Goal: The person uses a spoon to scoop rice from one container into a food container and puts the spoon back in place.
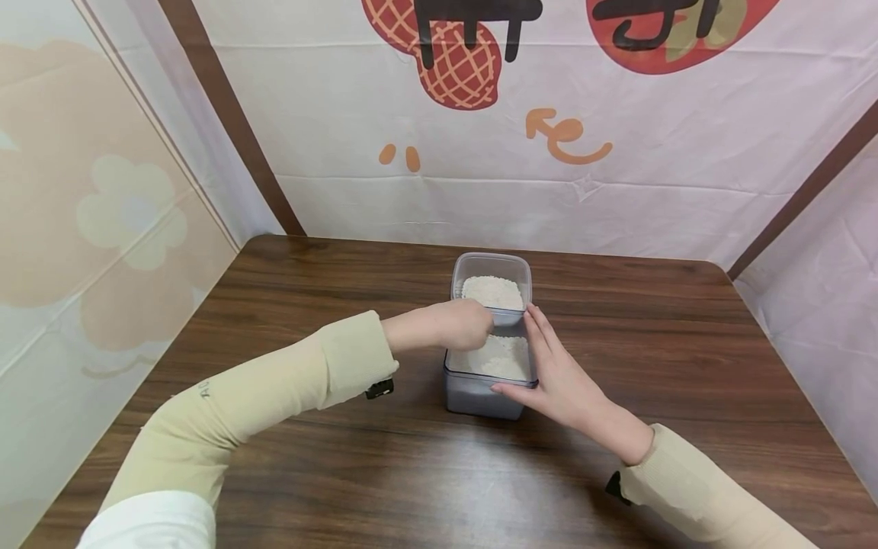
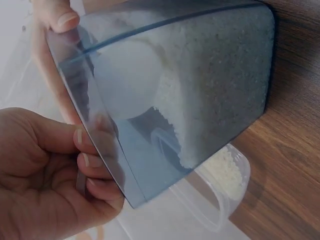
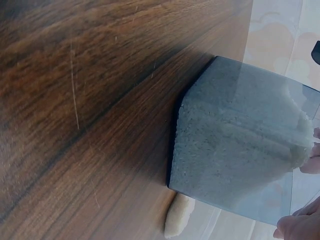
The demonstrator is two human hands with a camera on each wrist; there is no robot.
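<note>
A blue-tinted clear container [image 1: 483, 400] of white rice [image 1: 504, 358] stands on the table. My left hand [image 1: 466, 326] is over its far left part, fingers curled round a thin handle. Through the container wall, the left wrist view shows a round white scoop [image 2: 129, 82] beside the heaped rice; the wall blurs its outline. My right hand [image 1: 569, 385] grips the container at its right side, thumb near the front rim and fingers along the far right edge. Just behind stands a smaller clear container [image 1: 509, 317], also holding rice.
Dark wood table top [image 1: 329, 465] extends around both containers. A printed cloth [image 1: 329, 114] hangs behind the table's far edge, and another patterned cloth [image 1: 62, 229] hangs at the left.
</note>
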